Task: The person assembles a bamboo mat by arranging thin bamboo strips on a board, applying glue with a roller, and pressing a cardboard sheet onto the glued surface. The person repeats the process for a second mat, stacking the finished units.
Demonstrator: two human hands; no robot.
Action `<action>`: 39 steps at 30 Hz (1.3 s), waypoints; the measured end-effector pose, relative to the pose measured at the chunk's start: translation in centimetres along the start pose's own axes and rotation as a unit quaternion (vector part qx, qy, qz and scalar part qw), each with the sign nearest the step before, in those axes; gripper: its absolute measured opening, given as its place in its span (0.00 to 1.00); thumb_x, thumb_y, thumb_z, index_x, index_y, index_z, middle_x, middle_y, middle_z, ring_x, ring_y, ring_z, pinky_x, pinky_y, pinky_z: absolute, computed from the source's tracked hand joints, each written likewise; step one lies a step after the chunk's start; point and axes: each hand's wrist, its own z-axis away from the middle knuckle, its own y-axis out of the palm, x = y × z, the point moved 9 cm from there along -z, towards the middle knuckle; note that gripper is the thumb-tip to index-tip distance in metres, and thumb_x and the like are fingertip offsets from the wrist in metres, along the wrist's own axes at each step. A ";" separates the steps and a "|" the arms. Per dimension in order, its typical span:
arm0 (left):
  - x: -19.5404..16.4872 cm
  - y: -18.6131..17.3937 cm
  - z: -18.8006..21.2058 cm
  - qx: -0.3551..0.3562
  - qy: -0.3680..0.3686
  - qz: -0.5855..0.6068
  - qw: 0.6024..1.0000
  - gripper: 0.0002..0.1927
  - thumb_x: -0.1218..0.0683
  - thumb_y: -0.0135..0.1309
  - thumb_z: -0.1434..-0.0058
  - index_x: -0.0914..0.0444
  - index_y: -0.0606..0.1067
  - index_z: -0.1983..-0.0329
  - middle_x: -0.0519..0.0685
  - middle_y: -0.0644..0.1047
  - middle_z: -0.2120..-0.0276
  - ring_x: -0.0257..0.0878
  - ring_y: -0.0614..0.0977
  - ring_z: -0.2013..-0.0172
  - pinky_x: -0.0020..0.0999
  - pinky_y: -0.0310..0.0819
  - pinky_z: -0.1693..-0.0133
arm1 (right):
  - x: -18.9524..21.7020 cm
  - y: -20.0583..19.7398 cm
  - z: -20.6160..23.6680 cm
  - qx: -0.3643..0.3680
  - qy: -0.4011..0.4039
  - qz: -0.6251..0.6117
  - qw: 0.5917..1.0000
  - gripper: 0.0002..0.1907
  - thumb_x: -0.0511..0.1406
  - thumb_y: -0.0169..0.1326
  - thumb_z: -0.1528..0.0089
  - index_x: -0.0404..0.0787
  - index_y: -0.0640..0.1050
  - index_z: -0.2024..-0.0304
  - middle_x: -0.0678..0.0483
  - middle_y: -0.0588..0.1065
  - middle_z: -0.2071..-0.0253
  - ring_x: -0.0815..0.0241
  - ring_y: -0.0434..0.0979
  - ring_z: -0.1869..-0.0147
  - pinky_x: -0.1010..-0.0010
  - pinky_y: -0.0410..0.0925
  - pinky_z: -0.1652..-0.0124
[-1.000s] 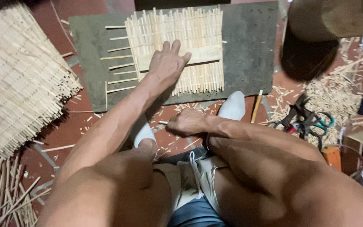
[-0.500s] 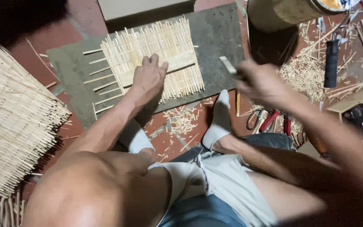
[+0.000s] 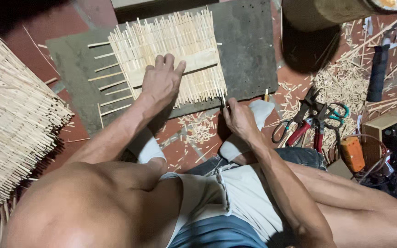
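Our left hand (image 3: 161, 82) lies flat, fingers spread, pinning the woven bamboo mat (image 3: 171, 55) to the grey board (image 3: 249, 55) at twelve o'clock, while our right hand (image 3: 239, 120) pinches a thin sliver (image 3: 224, 101) at the mat's near edge.

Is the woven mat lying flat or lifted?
Flat: the woven mat lies spread on the grey board, with the left hand pressed on it.

A floor-level craft workshop: bamboo offcuts (image 3: 331, 85), pliers (image 3: 299, 121), stacked woven mats (image 3: 14, 124) on red tiles (image 3: 184, 151).
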 end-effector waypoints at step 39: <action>1.3 3.4 -0.8 0.034 0.001 -0.019 0.999 0.31 0.67 0.51 0.44 0.64 0.67 0.34 0.63 0.68 0.50 0.53 0.73 0.52 0.45 0.77 0.61 | 3.6 3.9 -0.4 0.001 -0.012 -0.079 0.997 0.06 0.31 0.51 0.33 0.32 0.70 0.59 0.41 0.73 0.79 0.45 0.75 0.78 0.54 0.65 0.77</action>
